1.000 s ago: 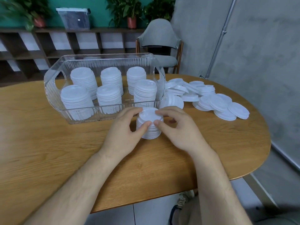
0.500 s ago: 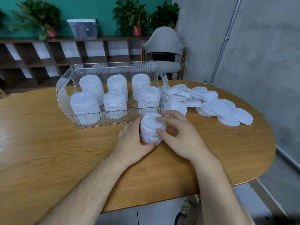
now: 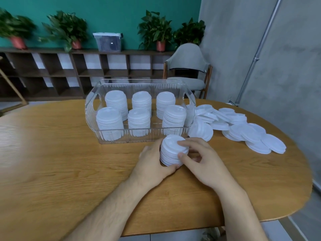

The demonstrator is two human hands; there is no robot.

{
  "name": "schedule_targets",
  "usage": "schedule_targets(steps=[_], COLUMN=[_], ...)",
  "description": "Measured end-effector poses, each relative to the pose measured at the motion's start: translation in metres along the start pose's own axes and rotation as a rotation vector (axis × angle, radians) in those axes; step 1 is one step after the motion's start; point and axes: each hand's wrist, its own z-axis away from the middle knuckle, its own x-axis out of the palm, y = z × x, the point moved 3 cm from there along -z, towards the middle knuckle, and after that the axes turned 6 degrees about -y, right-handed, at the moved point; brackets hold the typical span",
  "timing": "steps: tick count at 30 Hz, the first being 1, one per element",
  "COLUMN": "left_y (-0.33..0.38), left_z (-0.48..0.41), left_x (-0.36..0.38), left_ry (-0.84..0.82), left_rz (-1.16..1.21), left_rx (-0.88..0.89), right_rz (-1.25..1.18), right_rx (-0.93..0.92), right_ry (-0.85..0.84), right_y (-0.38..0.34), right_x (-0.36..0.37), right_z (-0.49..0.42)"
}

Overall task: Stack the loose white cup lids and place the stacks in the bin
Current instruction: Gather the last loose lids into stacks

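A stack of white cup lids (image 3: 171,150) stands on the wooden table (image 3: 69,171), just in front of the clear plastic bin (image 3: 139,138). My left hand (image 3: 152,162) wraps the stack's left side with its thumb under the front. My right hand (image 3: 201,159) grips the right side, fingers over the top edge. The stack leans slightly. Inside the bin stand several finished lid stacks (image 3: 139,110). Loose white lids (image 3: 243,129) lie spread on the table to the right of the bin.
One lid (image 3: 200,131) leans against the bin's right end. A grey chair (image 3: 187,70) stands behind the table, near a concrete wall. Shelves with potted plants (image 3: 154,30) line the far wall. The table's rounded edge runs close on the right.
The view has lifted and shifted left. My left hand slid lower round the stack's side and the stack now tilts a little between both hands.
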Motion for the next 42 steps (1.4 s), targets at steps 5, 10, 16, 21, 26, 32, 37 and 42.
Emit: schedule_targets(steps=[5,10,16,21,26,32,37,42], left_y=[-0.003,-0.011,-0.013,-0.018,-0.035,-0.036,-0.06,-0.079], left_z=[0.026,0.049,0.041,-0.008,-0.047,-0.099,-0.139,-0.157], left_x=[-0.02,-0.052,-0.123,-0.191,-0.221,-0.239,-0.24,-0.236], left_ry=[0.065,0.135,0.197,0.257,0.272,0.155,0.056,-0.025], left_rz=[0.016,0.007,-0.052,-0.263,-0.366,-0.52,-0.563,-0.684], left_rx=[-0.032,-0.053,-0.079,-0.125,-0.186,-0.252,-0.325,-0.367], right_rz=[-0.056,-0.074,-0.091,-0.074,-0.021,-0.004,0.111,0.163], right_rx=[-0.051,-0.117,-0.215,-0.261,-0.239,-0.213,-0.174,-0.15], right_ry=[-0.027,-0.072,-0.11,-0.141,-0.18,-0.172,-0.192,-0.216], right_y=[-0.017,-0.04,-0.094,-0.142,-0.156,-0.15,-0.142,-0.127], right_x=[0.021,0.047,0.062,0.066,0.08,0.082,0.089,0.103], right_z=[0.002,0.001,-0.039,-0.114,-0.172,-0.23,-0.267,-0.287])
